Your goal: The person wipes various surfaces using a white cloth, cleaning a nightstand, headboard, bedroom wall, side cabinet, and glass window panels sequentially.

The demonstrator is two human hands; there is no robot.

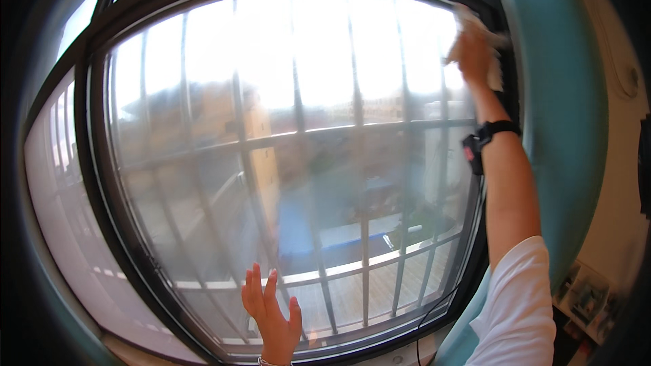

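A large glass window pane [325, 173] in a dark frame [94, 127] fills the middle of the view, and its glass looks hazy. My right hand [475, 56] is raised to the pane's upper right corner. It grips a pale cloth [495, 73], blurred, against the glass and the frame's edge. A black strap with a small device [474, 152] is around my right wrist. Low in the view, my left hand [272, 310] is upright with fingers apart and holds nothing. Whether its palm touches the glass I cannot tell.
Metal bars [358, 173] stand outside the glass. A teal curtain [564, 112] hangs at the right, close to my right arm. A thin black cable [418, 340] runs by the lower frame. Small items sit in a white organizer [587, 300] at the lower right.
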